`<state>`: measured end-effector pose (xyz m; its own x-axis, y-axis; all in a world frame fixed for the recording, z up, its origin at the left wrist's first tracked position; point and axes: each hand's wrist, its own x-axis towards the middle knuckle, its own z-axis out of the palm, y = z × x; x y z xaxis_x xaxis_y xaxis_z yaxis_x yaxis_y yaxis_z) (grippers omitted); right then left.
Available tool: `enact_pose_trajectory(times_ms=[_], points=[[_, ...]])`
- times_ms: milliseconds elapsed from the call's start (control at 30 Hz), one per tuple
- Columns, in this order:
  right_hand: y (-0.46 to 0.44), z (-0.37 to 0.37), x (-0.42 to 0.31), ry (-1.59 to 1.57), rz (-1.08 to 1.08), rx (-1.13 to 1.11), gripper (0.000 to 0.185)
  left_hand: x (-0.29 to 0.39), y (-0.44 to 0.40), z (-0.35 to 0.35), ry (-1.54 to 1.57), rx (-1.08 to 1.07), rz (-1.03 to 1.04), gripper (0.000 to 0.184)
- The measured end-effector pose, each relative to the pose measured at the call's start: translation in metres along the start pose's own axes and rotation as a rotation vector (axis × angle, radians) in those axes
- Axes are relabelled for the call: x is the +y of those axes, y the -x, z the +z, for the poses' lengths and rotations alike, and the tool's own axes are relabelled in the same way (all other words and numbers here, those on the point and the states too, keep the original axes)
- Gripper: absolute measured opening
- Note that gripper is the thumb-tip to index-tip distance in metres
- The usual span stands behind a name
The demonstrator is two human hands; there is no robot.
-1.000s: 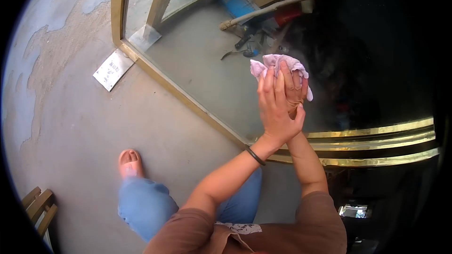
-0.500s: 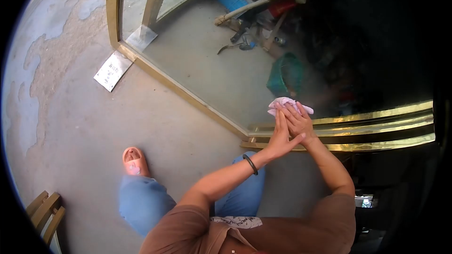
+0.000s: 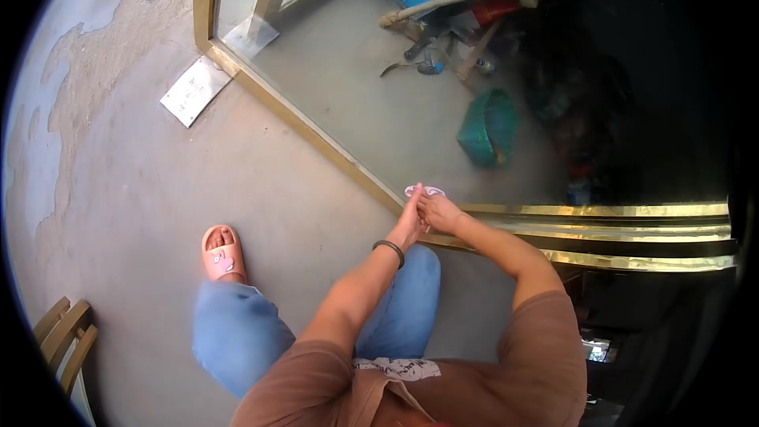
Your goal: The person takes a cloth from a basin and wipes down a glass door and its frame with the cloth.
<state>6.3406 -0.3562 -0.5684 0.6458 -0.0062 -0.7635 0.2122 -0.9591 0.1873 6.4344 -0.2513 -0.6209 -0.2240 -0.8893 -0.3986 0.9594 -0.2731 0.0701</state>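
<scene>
Grey floor (image 3: 134, 269) on the left, left hand (image 3: 406, 226) and right hand (image 3: 443, 215) together mid-frame at a pink cloth (image 3: 434, 190), can't tell which grips lol.

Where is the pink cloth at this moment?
In the head view, the pink cloth is just right of centre, at the fingers of the left hand and right hand, near the lower corner of the gold frame.

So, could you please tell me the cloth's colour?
The cloth is pale pink in the head view.
</scene>
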Motion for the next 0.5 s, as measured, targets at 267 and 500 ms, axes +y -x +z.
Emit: enact_pose_trajectory(times_ms=[267, 500], points=[[-0.208, -0.162, 0.039, 0.442, 0.154, 0.464, 0.056, 0.204, 0.031, -0.038, 0.029, 0.26, 0.803, 0.063], [-0.221, -0.251, 0.053, 0.648, 0.262, 0.595, 0.053, 0.261, 0.052, -0.02, -0.205, 0.356, 1.026, 0.066]])
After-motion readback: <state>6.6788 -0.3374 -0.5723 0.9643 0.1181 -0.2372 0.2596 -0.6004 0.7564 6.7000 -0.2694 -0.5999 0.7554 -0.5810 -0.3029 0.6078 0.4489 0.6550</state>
